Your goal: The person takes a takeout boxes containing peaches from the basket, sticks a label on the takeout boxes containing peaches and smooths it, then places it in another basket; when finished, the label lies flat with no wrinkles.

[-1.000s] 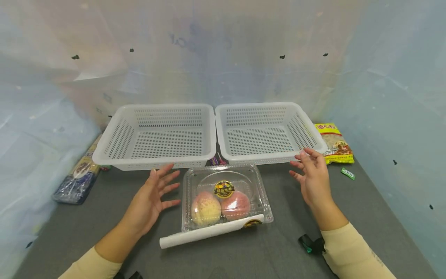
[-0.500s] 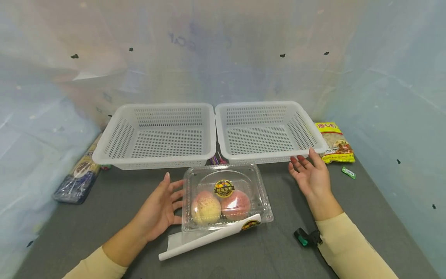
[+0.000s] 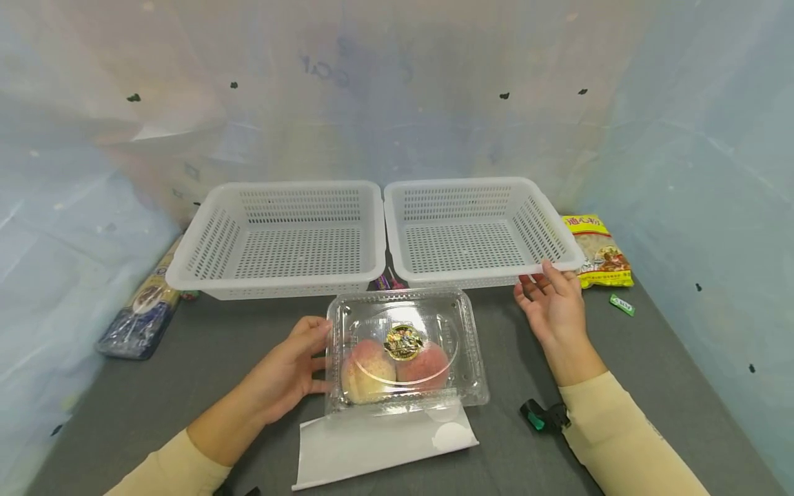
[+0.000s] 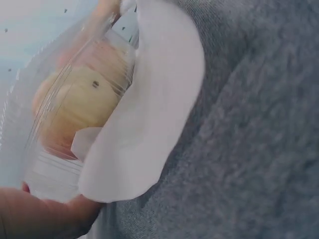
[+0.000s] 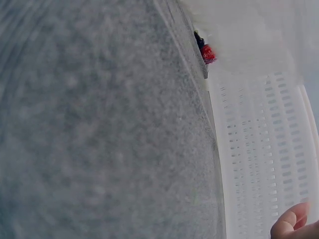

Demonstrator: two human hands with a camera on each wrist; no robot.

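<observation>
A clear plastic fruit box (image 3: 459, 324) with a round label on its lid stands in the middle of the head view. Two peaches (image 3: 369, 375) lie inside it. My left hand (image 3: 282, 375) holds the box's left edge, thumb on top and fingers at the side and below. A white paper sheet (image 3: 378, 448) lies spread in front of the box, close against its front edge. At the front right corner of the right white basket (image 3: 484, 279), my right hand (image 3: 558, 310) pinches the rim, thumb above and fingers curled under it.
A second white basket (image 3: 273, 284) stands alongside on the left. Small wrapped candies (image 3: 387, 281) show between the baskets. A yellow food bag (image 3: 602, 258) and a small green packet (image 3: 622, 304) lie at right, a long dark package (image 3: 143, 313) at left.
My left hand has moved right and taken hold of the box, which has tilted slightly. The rolled paper has unrolled flat toward me. My right hand has come onto the basket rim.
</observation>
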